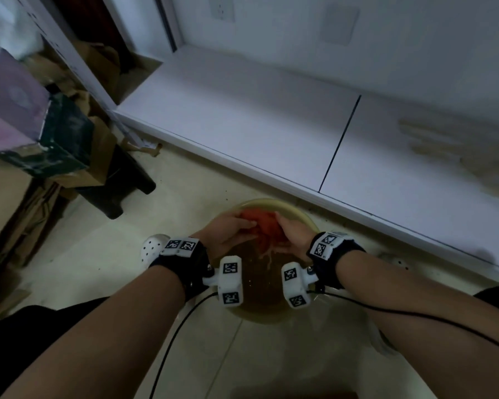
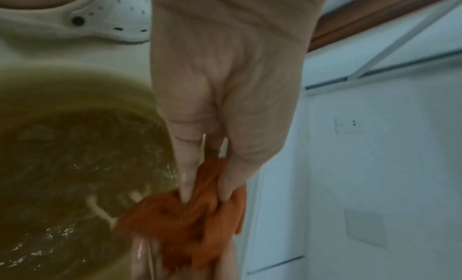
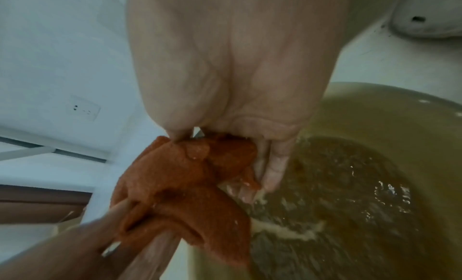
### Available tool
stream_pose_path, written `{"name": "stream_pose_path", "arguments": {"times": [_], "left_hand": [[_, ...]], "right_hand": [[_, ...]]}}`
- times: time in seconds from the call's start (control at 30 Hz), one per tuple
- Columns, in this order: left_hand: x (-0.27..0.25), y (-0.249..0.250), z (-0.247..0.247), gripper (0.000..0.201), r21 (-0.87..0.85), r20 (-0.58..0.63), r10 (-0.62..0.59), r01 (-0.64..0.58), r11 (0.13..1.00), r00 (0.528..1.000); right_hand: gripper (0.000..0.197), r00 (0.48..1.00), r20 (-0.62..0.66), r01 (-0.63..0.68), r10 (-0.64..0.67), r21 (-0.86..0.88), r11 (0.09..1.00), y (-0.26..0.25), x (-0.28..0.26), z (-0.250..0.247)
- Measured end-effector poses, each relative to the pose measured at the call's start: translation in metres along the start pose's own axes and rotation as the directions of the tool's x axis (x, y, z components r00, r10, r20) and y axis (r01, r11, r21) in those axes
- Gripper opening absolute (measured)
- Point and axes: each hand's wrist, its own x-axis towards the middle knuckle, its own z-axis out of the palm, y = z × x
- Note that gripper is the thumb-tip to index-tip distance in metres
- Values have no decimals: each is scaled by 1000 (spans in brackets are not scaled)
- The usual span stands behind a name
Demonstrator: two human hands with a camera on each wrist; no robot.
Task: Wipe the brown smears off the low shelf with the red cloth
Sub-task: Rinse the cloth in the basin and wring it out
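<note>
The wet red cloth (image 1: pixel 264 230) is bunched between both hands above a basin (image 1: pixel 306 217) of murky brown water on the floor. My left hand (image 1: pixel 234 230) grips its left side; the cloth (image 2: pixel 190 215) shows pinched between thumb and fingers in the left wrist view. My right hand (image 1: pixel 293 233) grips its right side, fingers curled round the cloth (image 3: pixel 185 185). Water streams off it into the basin (image 3: pixel 390 110). The low white shelf (image 1: pixel 242 116) runs behind the basin, and brown smears (image 1: pixel 455 148) mark its right panel.
Cardboard boxes and a dark box (image 1: pixel 58 139) crowd the left, with a dark stool (image 1: pixel 118 182) beside them. White perforated shoes (image 1: pixel 152 249) flank the basin. A dark seam (image 1: pixel 340 142) splits the shelf. A wall socket (image 1: pixel 222 7) sits above it.
</note>
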Motion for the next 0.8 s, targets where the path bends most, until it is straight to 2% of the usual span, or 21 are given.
{"name": "stream_pose_path", "arguments": {"times": [0.1, 0.2, 0.27, 0.3, 0.33, 0.4, 0.47, 0.57, 0.63, 0.7, 0.73, 0.8], "left_hand": [[-7, 3, 9, 22, -51, -93, 80, -85, 995, 992], [-15, 5, 16, 20, -1, -165, 154, -156, 988, 974], [-22, 5, 18, 21, 180, -190, 235, -202, 963, 953], [-25, 5, 18, 23, 320, -191, 298, -227, 920, 935], [-29, 6, 19, 24, 468, -175, 362, -246, 849, 916], [-36, 9, 20, 20, 741, -86, 471, -259, 619, 878], [-42, 14, 21, 10, 888, 30, 504, -255, 384, 863], [-49, 16, 23, 20, 935, 160, 437, -278, 222, 885], [-53, 15, 24, 31, 923, 232, 440, -339, 182, 867], [-55, 12, 22, 53, 900, 317, 454, -415, 132, 833], [-56, 10, 21, 64, 901, 371, 431, -432, 48, 823], [-55, 5, 19, 78, 888, 459, 343, -417, -193, 820]], "right_hand": [[56, 998, 63, 0, -4, 61, 998, -5, -12, 3], [54, 990, 137, 6, -29, 169, 986, -12, -24, 7], [54, 980, 194, -4, -43, 240, 971, -16, -32, 10], [53, 975, 219, -23, -38, 271, 962, -17, -37, 11], [50, 971, 236, -45, -28, 298, 953, -19, -42, 12], [42, 971, 237, -80, -2, 336, 938, -19, -48, 13], [40, 977, 214, -90, 14, 349, 933, -19, -50, 12], [35, 984, 176, -83, 33, 285, 955, -20, -53, 10], [24, 988, 147, -91, 52, 270, 959, -22, -58, 8], [20, 989, 136, -97, 63, 254, 962, -23, -61, 5], [21, 988, 138, -98, 66, 235, 967, -24, -63, 4], [28, 988, 144, -89, 61, 196, 977, -23, -68, 3]]}}
